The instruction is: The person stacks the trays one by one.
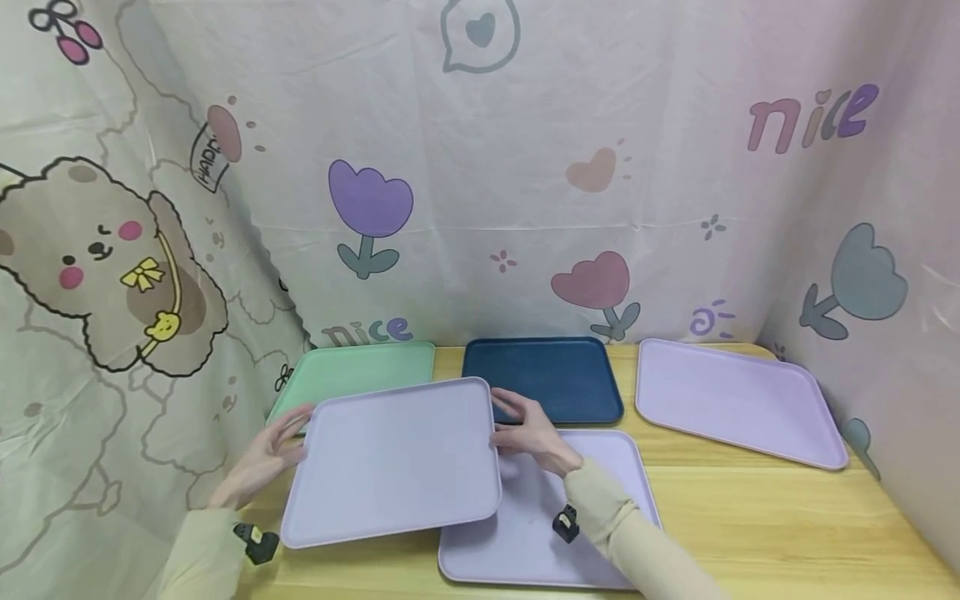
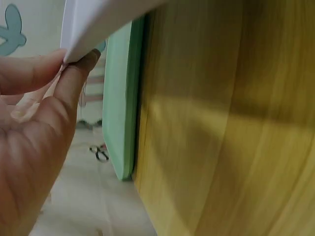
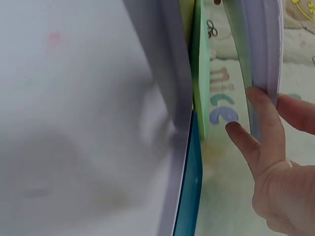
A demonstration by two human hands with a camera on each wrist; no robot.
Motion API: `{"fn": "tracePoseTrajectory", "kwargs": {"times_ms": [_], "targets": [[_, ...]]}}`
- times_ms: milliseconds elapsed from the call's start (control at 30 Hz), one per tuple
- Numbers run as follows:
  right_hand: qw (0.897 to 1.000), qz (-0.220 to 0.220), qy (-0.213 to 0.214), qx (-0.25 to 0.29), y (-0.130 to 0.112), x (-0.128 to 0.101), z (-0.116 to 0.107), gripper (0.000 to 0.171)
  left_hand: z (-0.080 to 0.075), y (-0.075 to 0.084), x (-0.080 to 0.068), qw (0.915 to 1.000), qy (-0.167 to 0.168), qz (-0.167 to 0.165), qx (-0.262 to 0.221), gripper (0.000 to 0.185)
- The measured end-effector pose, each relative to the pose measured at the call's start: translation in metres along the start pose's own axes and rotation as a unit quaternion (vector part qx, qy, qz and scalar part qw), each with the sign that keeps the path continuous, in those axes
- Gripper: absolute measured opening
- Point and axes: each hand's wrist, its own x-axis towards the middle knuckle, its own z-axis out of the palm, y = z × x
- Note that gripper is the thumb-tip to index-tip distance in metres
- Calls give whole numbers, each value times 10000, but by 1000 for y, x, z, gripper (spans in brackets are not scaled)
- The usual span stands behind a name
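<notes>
A light purple tray (image 1: 393, 462) is held up off the table between both hands, its far right corner tilted upward. My left hand (image 1: 266, 458) pinches its left edge; the left wrist view shows thumb and fingers (image 2: 81, 64) on the rim. At the right edge, my right hand (image 1: 534, 435) grips the same tray, thumb on one face and fingers (image 3: 268, 118) on the other in the right wrist view. Below the right forearm, a second light purple tray (image 1: 555, 550) lies flat, partly covered by the lifted one.
Behind the lifted tray, a mint green tray (image 1: 367, 362) lies at the back left. A dark blue tray (image 1: 540, 379) is at the back middle, and another light purple tray (image 1: 738, 404) sits angled at the back right. Printed curtains (image 1: 487, 108) border the wooden table (image 1: 780, 525).
</notes>
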Motion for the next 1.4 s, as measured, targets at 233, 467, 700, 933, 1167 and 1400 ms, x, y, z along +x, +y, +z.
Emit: {"fn": "tracePoseTrajectory", "kwargs": {"times_ms": [233,467,700,933,1167,1400], "targets": [[9995,151,265,-40,2,-9,-25,73,19,4,13,9989,-277,177,-348,76],[9995,202,225,-13,0,-19,-46,69,34,8,25,9992,-313,50,-233,73],[9989,214,417,-26,-2,-33,-69,64,50,15,35,9962,-513,244,-655,80],[9982,199,524,-229,1,-44,-91,63,68,20,45,9928,-721,344,-888,83],[9982,213,498,-271,4,-60,-110,66,87,21,52,9853,-1029,481,-1277,83],[9983,239,443,-308,6,-77,-127,68,108,29,57,9779,-1246,603,-1565,82]]}}
